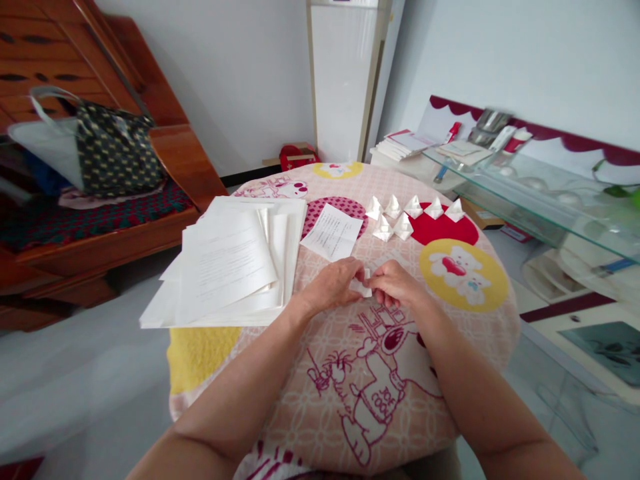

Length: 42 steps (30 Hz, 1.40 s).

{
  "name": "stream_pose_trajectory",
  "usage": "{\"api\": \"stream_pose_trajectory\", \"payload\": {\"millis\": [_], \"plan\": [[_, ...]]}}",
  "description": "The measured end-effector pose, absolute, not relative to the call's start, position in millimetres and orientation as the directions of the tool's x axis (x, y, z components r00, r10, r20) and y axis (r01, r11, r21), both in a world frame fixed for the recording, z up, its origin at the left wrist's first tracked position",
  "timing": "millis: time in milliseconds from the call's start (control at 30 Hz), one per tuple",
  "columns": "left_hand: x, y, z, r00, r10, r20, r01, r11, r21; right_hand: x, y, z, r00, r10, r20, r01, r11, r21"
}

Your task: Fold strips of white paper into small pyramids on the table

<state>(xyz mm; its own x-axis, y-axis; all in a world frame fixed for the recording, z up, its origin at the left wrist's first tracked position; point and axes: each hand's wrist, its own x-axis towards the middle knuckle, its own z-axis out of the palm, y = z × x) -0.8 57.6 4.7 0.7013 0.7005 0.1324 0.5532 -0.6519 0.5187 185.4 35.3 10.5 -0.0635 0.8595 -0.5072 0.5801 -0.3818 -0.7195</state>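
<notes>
Between my two hands, above the patterned tablecloth (320, 387), is a small folded white paper (361, 288). My left hand (335, 283) grips its left side with the fingers curled round it. The fingers of my right hand (395, 281) pinch its right edge, so parts of the paper are hidden. Just beyond my hands lies a creased sheet with print (333, 232). Several small folded paper boats (403, 227) with pointed peaks stand in two rows to the far right of that sheet. Left of my hands is a stack of white paper (225, 260).
A glass shelf unit (530, 193) with cups and papers stands close to the table's right side. On the left is a wooden bench (185, 160) holding a dark patterned bag (113, 150). A tall white cabinet (345, 80) stands behind the table.
</notes>
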Motion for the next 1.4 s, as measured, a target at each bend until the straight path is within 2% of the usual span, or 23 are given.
{"api": "stream_pose_trajectory", "payload": {"millis": [133, 300, 367, 467, 533, 900, 1000, 1100, 1167, 1267, 1400], "plan": [[-4, 58, 7, 0.755, 0.646, 0.114, 0.526, -0.700, 0.482, 184, 35, 13, -0.097, 0.846, -0.524, 0.604, -0.368, -0.707], [-5, 56, 11, 0.777, 0.627, 0.061, 0.548, -0.720, 0.426, 181, 30, 20, -0.143, 0.820, -0.554, 0.716, -0.301, -0.630], [-5, 56, 11, 0.780, 0.625, 0.045, 0.558, -0.725, 0.403, 185, 31, 19, -0.161, 0.863, -0.480, 0.712, -0.235, -0.662], [-6, 58, 8, 0.782, 0.622, 0.037, 0.560, -0.729, 0.393, 192, 34, 12, -0.125, 0.952, -0.280, 0.644, -0.137, -0.753], [-7, 59, 6, 0.785, 0.618, 0.036, 0.557, -0.731, 0.393, 196, 38, 7, -0.108, 0.971, -0.212, 0.603, -0.105, -0.791], [-6, 59, 21, 0.852, 0.523, -0.013, 0.502, -0.809, 0.306, 196, 42, -2, -0.111, 0.949, -0.295, 0.634, -0.161, -0.756], [-11, 61, 16, 0.866, 0.500, 0.014, 0.463, -0.812, 0.356, 195, 40, 6, -0.134, 0.964, -0.229, 0.676, -0.080, -0.733], [-18, 61, 9, 0.858, 0.508, 0.078, 0.424, -0.785, 0.453, 194, 37, 17, -0.230, 0.971, -0.062, 0.686, 0.116, -0.718], [-23, 60, 5, 0.850, 0.517, 0.102, 0.400, -0.759, 0.513, 195, 36, 21, -0.320, 0.947, -0.007, 0.671, 0.221, -0.708], [-26, 57, 1, 0.828, 0.549, 0.116, 0.398, -0.720, 0.569, 198, 35, 22, -0.437, 0.899, -0.031, 0.663, 0.298, -0.687], [-27, 53, 2, 0.806, 0.577, 0.132, 0.412, -0.708, 0.573, 202, 32, 18, -0.520, 0.854, -0.035, 0.666, 0.379, -0.643]]}}
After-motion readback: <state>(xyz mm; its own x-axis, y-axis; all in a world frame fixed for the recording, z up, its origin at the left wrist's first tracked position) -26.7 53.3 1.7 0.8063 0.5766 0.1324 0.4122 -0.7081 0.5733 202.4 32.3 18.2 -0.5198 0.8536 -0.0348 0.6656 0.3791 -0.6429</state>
